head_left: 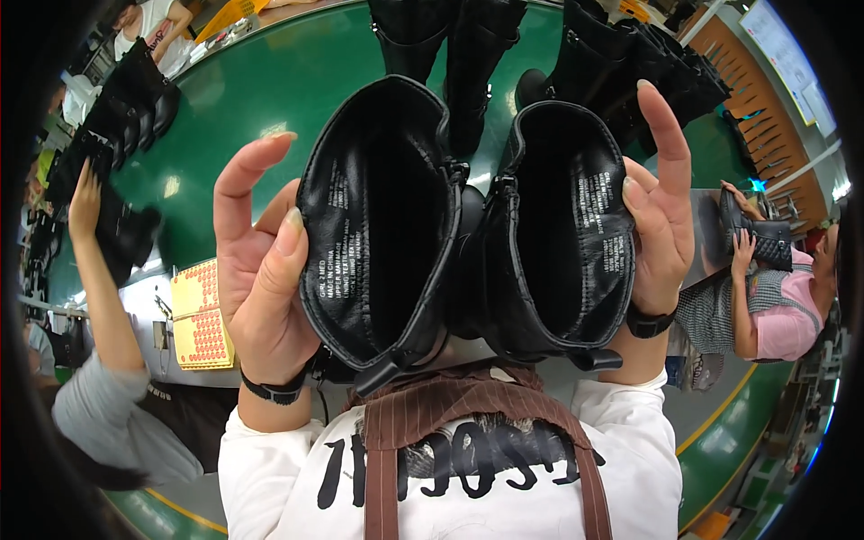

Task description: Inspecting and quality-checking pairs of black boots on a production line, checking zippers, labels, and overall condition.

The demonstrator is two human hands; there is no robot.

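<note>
I held a pair of black boots side by side, left hand [261, 270] cupping the left boot [378, 225], right hand [661, 207] the right boot [562, 225]; keeping the shaft tops level seemed best for comparing them

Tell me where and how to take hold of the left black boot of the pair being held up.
Grip the left boot at the upper shaft, coming from its outer left side, as the left hand does now: thumb on the open rim, palm against the outer wall. The shaft is a wide open tube facing the camera, and its inner side presses against the right boot, so probably only the outer side is free.
</note>
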